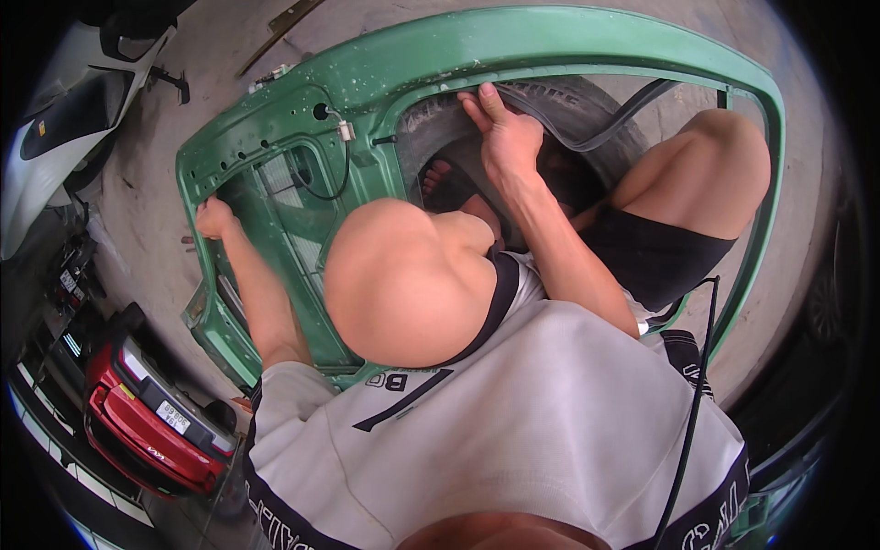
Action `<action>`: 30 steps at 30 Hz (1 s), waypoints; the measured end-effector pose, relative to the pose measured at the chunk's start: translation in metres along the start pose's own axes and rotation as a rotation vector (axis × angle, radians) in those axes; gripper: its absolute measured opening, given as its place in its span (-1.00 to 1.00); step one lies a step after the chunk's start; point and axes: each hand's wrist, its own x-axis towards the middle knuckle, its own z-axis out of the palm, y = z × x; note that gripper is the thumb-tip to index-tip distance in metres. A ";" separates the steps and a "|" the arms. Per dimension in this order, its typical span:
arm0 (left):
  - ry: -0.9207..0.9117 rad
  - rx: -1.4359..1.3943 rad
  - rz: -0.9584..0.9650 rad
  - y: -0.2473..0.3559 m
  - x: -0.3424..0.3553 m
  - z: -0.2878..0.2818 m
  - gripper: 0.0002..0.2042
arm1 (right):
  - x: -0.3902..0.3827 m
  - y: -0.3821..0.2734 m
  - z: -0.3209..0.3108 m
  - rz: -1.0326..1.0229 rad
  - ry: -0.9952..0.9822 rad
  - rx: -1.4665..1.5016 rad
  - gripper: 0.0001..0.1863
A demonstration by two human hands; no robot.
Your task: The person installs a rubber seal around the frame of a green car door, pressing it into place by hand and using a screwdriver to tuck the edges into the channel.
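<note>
A green metal car door (568, 41) lies around my bent legs, with a wire and white connector (346, 130) on its inner panel. My left hand (216, 216) is closed on the door's left inner edge. My right hand (502, 137) is at the inner lip of the window opening, fingers curled on a black rubber strip (582, 137) that loops to the right through the opening. Below the opening lies a worn tyre (605, 105), with my bare foot partly showing in its hollow.
A white and black vehicle (73, 119) stands at the upper left, a red car (156, 431) at the lower left, and a dark car (825, 312) at the far right. A flat strip (280, 32) lies on the concrete floor (202, 64). A thin black cable (697, 394) hangs beside my right side.
</note>
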 end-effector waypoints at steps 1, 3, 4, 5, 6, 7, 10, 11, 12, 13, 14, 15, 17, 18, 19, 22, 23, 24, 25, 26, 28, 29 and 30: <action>0.004 0.000 0.003 -0.002 0.004 -0.001 -0.66 | -0.001 0.000 -0.001 0.002 -0.001 0.004 -0.68; 0.019 -0.038 0.030 -0.008 0.011 -0.005 -0.68 | -0.007 -0.005 -0.006 -0.014 0.037 0.064 -0.70; 0.014 -0.039 0.028 -0.003 0.005 -0.003 -0.68 | -0.006 -0.010 -0.015 -0.070 0.053 0.075 -0.72; 0.003 0.010 0.019 0.005 -0.006 -0.003 -0.68 | -0.005 -0.017 -0.020 -0.090 0.081 0.103 -0.72; -0.009 0.060 0.010 0.010 -0.013 -0.001 -0.68 | -0.003 -0.016 -0.025 -0.112 0.090 0.095 -0.71; -0.011 0.059 0.013 0.012 -0.012 -0.002 -0.68 | -0.002 -0.018 -0.024 -0.133 0.098 0.094 -0.71; 0.108 -0.020 -0.015 0.004 0.005 -0.009 -0.69 | 0.004 -0.006 -0.003 -0.125 0.118 0.064 -0.68; 0.102 -0.072 -0.038 0.007 -0.002 -0.012 -0.70 | 0.006 -0.004 0.000 -0.151 0.140 0.035 -0.68; 0.013 -0.123 -0.085 0.011 -0.010 -0.011 -0.75 | 0.006 -0.007 -0.004 -0.137 0.126 0.016 -0.68; 0.008 -0.122 -0.082 0.010 -0.011 -0.013 -0.75 | 0.004 -0.011 -0.005 -0.111 0.104 0.001 -0.68; -0.003 -0.152 -0.078 0.010 -0.011 -0.014 -0.77 | 0.004 -0.014 -0.007 -0.113 0.110 0.001 -0.68; -0.015 -0.182 -0.073 0.010 -0.012 -0.016 -0.79 | 0.003 -0.016 -0.008 -0.089 0.098 0.013 -0.68; -0.028 -0.227 -0.084 0.009 -0.007 -0.018 -0.80 | 0.002 -0.021 -0.011 -0.069 0.079 0.036 -0.69; -0.022 -0.207 -0.080 0.007 -0.006 -0.020 -0.79 | -0.002 -0.025 -0.015 -0.082 0.092 0.057 -0.72; -0.020 -0.184 -0.077 0.005 -0.007 -0.020 -0.77 | -0.004 -0.027 -0.019 -0.095 0.111 0.075 -0.75; -0.025 -0.196 -0.084 0.004 -0.007 -0.019 -0.74 | -0.002 -0.027 -0.021 -0.148 0.128 0.081 -0.74; -0.030 -0.197 -0.076 -0.001 -0.001 -0.019 -0.74 | -0.001 -0.027 -0.016 -0.152 0.135 0.086 -0.74; -0.042 -0.223 -0.109 -0.005 0.006 -0.021 -0.74 | 0.001 -0.024 -0.008 -0.138 0.125 0.079 -0.74; -0.059 -0.253 -0.145 -0.005 0.006 -0.021 -0.73 | 0.005 -0.021 -0.003 -0.129 0.116 0.069 -0.75; -0.054 -0.247 -0.148 -0.006 0.004 -0.021 -0.73 | 0.007 -0.017 -0.003 -0.143 0.126 0.073 -0.76; -0.053 -0.239 -0.144 -0.008 0.007 -0.023 -0.73 | 0.007 -0.018 -0.007 -0.144 0.100 0.072 -0.76; -0.042 -0.226 -0.144 -0.011 0.012 -0.027 -0.73 | 0.006 -0.018 -0.008 -0.136 0.066 0.069 -0.77; -0.032 -0.223 -0.141 -0.014 0.016 -0.030 -0.73 | 0.005 -0.019 -0.010 -0.128 0.062 0.075 -0.77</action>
